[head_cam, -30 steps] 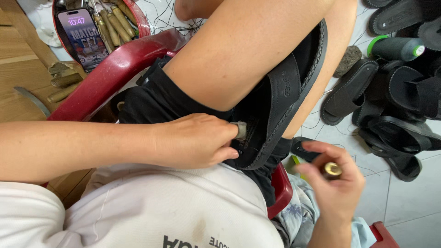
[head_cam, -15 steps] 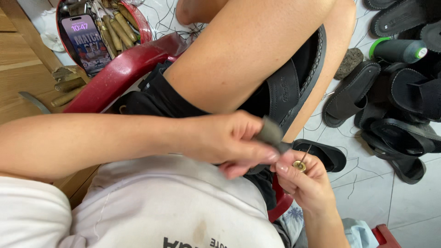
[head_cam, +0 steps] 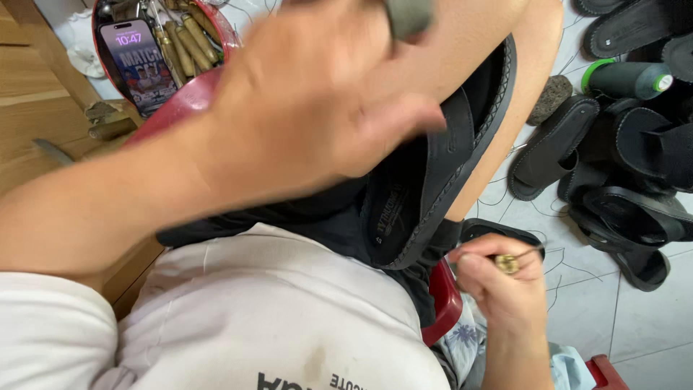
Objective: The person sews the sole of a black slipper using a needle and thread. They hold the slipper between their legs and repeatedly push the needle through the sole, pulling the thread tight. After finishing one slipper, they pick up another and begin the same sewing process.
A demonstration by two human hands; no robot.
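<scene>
Raised since half a second ago, left hand (head_cam: 317,101) now high and blurred near the lens, fingers curled round a grey-green stub (head_cam: 408,14) at its top; resting across the lap, black leather sandal (head_cam: 440,170), long axis slanting from upper right down to lower left, sole edge outward; lower right, right hand (head_cam: 505,289) pinching a small brass-coloured tool (head_cam: 508,263), fingers closed; upper left, red bowl (head_cam: 189,92) holding a dark phone (head_cam: 138,63); upper right, dark bottle with green band (head_cam: 629,78).

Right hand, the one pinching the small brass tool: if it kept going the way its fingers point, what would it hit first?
Probably the black sandal on the lap. The right hand holds the brass tool with its fingers aimed up-left toward the stitched sole edge; depth is uncertain.
</scene>
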